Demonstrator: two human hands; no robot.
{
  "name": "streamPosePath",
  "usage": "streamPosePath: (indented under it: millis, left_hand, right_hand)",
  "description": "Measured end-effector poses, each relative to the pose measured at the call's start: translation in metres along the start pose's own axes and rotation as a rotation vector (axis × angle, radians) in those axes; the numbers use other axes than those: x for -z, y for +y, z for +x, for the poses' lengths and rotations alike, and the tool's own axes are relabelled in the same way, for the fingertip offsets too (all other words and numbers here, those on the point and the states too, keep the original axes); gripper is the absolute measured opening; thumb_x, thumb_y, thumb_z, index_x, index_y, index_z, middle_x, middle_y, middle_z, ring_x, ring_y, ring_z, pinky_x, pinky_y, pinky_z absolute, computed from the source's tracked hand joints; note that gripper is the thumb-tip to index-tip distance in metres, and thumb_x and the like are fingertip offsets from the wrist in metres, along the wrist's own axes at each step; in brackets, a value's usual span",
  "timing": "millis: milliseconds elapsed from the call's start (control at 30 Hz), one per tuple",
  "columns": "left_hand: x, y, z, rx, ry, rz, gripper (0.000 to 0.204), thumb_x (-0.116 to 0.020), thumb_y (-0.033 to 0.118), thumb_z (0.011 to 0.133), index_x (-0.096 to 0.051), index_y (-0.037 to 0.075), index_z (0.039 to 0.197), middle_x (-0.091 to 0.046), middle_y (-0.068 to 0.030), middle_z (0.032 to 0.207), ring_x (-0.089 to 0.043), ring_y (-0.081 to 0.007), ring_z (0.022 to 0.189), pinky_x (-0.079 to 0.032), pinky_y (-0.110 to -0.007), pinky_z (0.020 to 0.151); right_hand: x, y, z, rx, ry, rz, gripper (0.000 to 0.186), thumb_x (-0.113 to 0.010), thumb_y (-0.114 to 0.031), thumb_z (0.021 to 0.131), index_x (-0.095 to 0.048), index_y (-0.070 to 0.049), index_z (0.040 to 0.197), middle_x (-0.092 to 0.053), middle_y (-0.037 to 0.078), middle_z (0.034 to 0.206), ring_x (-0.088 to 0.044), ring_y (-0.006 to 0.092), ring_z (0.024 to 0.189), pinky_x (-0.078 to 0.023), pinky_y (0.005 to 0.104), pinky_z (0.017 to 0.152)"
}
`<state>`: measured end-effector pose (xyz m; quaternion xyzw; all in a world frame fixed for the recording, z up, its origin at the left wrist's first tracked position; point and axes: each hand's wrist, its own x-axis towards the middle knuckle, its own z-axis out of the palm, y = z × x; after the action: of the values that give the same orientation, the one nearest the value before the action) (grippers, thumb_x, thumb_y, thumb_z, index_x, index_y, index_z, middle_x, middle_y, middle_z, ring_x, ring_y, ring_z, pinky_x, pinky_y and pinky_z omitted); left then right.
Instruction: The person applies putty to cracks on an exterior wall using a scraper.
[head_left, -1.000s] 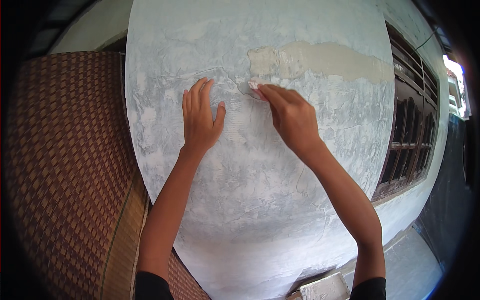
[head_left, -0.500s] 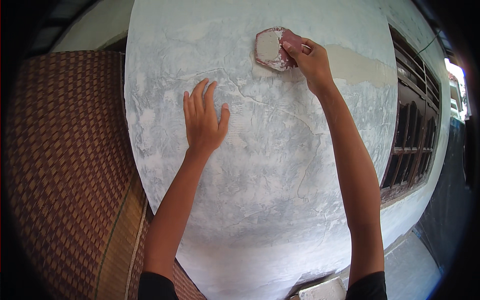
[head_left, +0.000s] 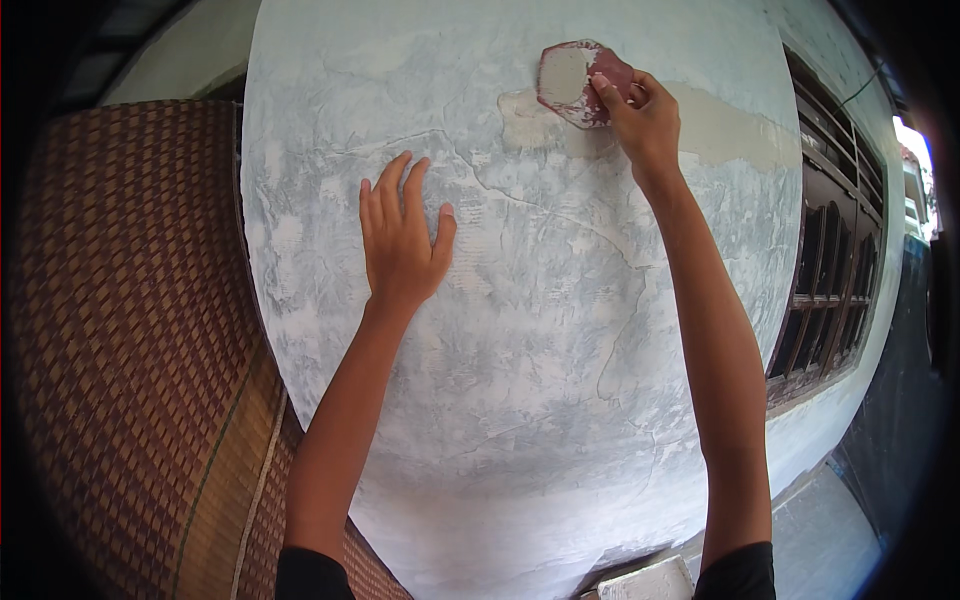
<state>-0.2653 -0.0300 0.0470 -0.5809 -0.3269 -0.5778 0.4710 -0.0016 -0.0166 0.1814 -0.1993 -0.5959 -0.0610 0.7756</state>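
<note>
The right hand (head_left: 650, 128) is holding a dark red scraper (head_left: 588, 84). Its fingers are closed on the right end, with the thumb on the side that faces us. A blob of pale paste (head_left: 563, 78) sits on the other end. The scraper is high up, in front of the wall (head_left: 480, 400), by the left end of a wide, tan patch (head_left: 735, 128). I cannot tell if it touches the wall.

The left hand (head_left: 405, 238) has nothing in it. Its fingers are open and spread, pointing up. It is at the wall, lower than the scraper, but I cannot tell if it presses on it. A long, thin crack (head_left: 545, 210) runs between the two hands and bends down.

A brown woven mat (head_left: 140, 300) is on the left. A dark window (head_left: 825, 285) is on the right.
</note>
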Motion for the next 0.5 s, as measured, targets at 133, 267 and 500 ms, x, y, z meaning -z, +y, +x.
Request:
streamPosePath:
  millis: [133,267,500]
  left_hand:
    - [-0.002,-0.001,-0.002,-0.004,0.004,0.045,0.052,-0.056,0.021,0.091,-0.043,0.005,0.139,-0.04,-0.0141,0.145,-0.038,-0.0311,0.135,-0.017,-0.054,0.119]
    - [-0.004,0.002,-0.001,0.0,0.007,0.011,0.053,-0.055,0.018,0.092,-0.042,0.005,0.141,-0.039,-0.0146,0.147,-0.036,-0.0331,0.137,-0.016,-0.056,0.119]
    - [-0.003,-0.001,-0.002,-0.01,0.013,0.01,0.054,-0.056,0.018,0.091,-0.041,0.006,0.142,-0.039,-0.0145,0.147,-0.036,-0.0333,0.137,-0.016,-0.056,0.119]
  right_hand:
    - [0.02,0.003,0.005,0.002,0.085,0.082,0.039,-0.073,-0.025,0.089,-0.064,0.001,0.117,-0.073,0.014,0.1,-0.069,0.0174,0.087,-0.053,0.0296,0.08]
    - [0.01,-0.008,0.007,0.069,0.058,0.125,0.038,-0.064,-0.017,0.094,-0.057,-0.001,0.128,-0.071,0.016,0.103,-0.069,0.0198,0.09,-0.053,0.032,0.082]
    - [-0.032,-0.018,-0.007,0.311,0.02,-0.139,0.036,-0.061,-0.015,0.094,-0.057,-0.007,0.129,-0.069,0.022,0.105,-0.068,0.0326,0.098,-0.052,0.0394,0.088]
